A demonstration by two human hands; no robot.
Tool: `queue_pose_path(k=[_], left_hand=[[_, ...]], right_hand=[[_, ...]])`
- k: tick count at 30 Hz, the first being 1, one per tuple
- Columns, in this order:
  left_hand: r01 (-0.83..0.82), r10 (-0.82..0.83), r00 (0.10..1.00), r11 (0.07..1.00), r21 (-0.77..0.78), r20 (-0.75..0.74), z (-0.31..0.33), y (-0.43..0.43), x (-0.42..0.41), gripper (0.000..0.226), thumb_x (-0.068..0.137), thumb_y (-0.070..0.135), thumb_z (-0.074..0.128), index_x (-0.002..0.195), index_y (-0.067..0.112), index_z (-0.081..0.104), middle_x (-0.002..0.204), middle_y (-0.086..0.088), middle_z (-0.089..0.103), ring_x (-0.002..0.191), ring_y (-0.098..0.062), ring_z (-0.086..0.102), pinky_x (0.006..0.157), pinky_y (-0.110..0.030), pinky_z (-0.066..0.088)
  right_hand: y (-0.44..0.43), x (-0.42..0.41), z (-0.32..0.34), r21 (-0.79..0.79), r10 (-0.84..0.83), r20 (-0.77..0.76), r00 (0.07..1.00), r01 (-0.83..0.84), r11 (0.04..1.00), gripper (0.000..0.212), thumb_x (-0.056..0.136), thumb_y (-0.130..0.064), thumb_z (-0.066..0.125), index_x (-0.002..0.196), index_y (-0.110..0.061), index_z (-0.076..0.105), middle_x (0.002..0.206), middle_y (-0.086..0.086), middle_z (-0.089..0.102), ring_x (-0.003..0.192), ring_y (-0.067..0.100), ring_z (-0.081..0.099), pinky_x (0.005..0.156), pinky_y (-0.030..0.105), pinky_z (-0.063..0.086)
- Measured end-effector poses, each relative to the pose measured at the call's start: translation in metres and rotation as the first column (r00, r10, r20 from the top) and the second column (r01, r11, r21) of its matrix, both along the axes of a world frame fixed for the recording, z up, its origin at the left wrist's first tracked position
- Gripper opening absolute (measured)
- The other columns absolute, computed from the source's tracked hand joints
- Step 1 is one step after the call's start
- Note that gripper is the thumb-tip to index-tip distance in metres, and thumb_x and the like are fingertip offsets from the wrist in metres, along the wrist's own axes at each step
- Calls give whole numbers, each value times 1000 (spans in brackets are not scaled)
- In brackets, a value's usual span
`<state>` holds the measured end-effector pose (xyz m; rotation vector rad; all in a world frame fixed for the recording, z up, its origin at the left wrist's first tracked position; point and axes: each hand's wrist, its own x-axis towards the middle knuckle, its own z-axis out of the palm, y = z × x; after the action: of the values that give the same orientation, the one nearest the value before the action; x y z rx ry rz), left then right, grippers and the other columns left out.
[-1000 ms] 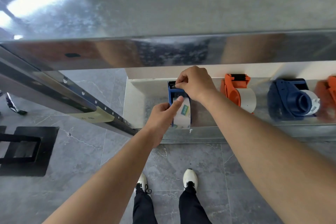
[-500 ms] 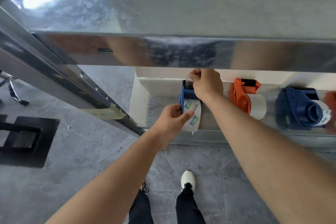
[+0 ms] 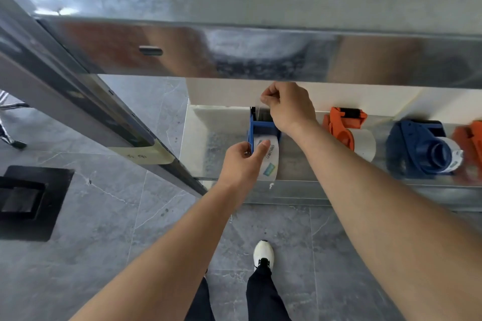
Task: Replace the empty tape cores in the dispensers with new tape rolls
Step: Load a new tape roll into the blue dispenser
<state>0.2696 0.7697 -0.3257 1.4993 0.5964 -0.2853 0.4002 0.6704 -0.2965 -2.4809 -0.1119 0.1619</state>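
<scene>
A blue tape dispenser [image 3: 260, 125] stands on the lower metal shelf [image 3: 300, 185] and holds a clear tape roll [image 3: 271, 161] with a printed label. My left hand [image 3: 242, 164] grips the dispenser's left side, thumb laid on the roll. Above the dispenser's far end, my right hand [image 3: 289, 107] pinches the loose tape end and holds it raised. Further right on the shelf lie an orange dispenser [image 3: 344, 125] with a white roll, a second blue dispenser [image 3: 420, 148] with a roll, and part of another orange dispenser [image 3: 469, 143].
The upper metal shelf [image 3: 260, 52] overhangs close above my right hand. A slanted metal rail [image 3: 104, 112] runs down at the left. A black floor plate [image 3: 28, 200] lies on the grey tiles. My legs and a white shoe [image 3: 263, 255] are below.
My right hand has risen from the dispenser's far end, drawing the tape end upward. The left hand keeps its grip on the dispenser. The camera has shifted a little.
</scene>
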Motion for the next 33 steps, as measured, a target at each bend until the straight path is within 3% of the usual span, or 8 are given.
queue_pose_path(k=[3,6,12,16,20,23,25,33], left_hand=[[40,-39,999,999,-14,12,1,3,-4,48,96,50,71,107,3,73,107,-25,76,90,-26,74,81,-41,57],[78,-77,996,996,-31,37,-2,9,-6,25,103,28,70,112,6,72,108,-15,80,99,-28,79,85,-36,64],[188,-173,977,975,-117,123,-10,20,-12,25,103,15,68,127,9,67,117,-6,80,108,-22,77,96,-33,62],[111,-97,988,987,-120,118,-8,14,-6,16,102,28,71,111,15,72,95,9,81,83,-2,74,70,-12,54],[-13,25,989,996,-86,148,-8,2,-1,35,104,42,65,95,7,64,57,16,60,51,-1,56,53,-17,46],[-35,57,986,990,-140,156,-12,-3,-2,32,105,37,66,113,7,71,94,-7,82,87,-25,80,78,-44,67],[-32,56,985,989,-146,165,-17,-3,-4,28,105,34,67,117,9,70,107,-16,80,100,-34,78,89,-57,64],[97,-56,954,987,-125,294,-38,10,-19,27,106,15,64,129,3,62,121,-19,76,112,-35,74,97,-46,62]], right_hand=[[-2,0,1,-9,-22,13,1000,23,1000,7,103,-28,63,100,-24,69,100,-9,67,92,15,60,82,33,47],[-4,2,4,-37,-39,23,999,40,999,9,103,-30,63,103,-24,69,103,-9,66,93,14,59,81,31,43],[-9,13,9,13,-26,-24,999,26,1000,7,101,-28,63,95,-26,66,102,-7,68,101,19,65,91,37,54],[-4,19,14,56,37,-25,999,-36,998,9,103,-28,61,99,-23,67,105,-4,68,101,18,64,90,31,51],[-1,22,20,29,76,18,997,-77,997,10,102,-30,62,100,-22,69,105,-3,69,102,18,64,95,34,53],[-1,23,18,-1,80,24,997,-80,997,12,103,-30,61,102,-21,70,107,-3,69,105,19,65,98,37,53],[-2,24,17,-27,66,46,997,-65,998,13,104,-30,59,100,-22,68,108,-2,69,107,21,65,99,38,53],[-7,40,18,65,-81,25,996,80,995,19,102,-26,58,103,-11,69,84,-2,65,60,24,75,74,50,65]])
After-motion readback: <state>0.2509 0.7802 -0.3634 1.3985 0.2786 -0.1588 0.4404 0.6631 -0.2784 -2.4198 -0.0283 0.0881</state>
